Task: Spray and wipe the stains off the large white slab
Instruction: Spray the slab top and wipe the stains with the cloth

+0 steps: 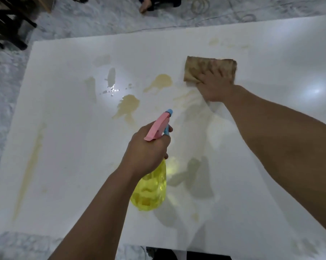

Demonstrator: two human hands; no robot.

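On the stained white slab [64,166], the left hand [147,147] grips a spray bottle [151,188], nozzle pointing away, while the right hand [214,85] presses flat fingers on a brown cloth [199,68].

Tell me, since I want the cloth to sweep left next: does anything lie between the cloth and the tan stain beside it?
Nothing visible does. The right hand presses the brown cloth flat on the slab, and only bare white surface separates it from the tan stain. The spray bottle in the left hand is nearer the camera, off that path.

slab [64,166]: right, bottom edges cut off | cloth [199,69]: part-hidden under right hand [213,87]
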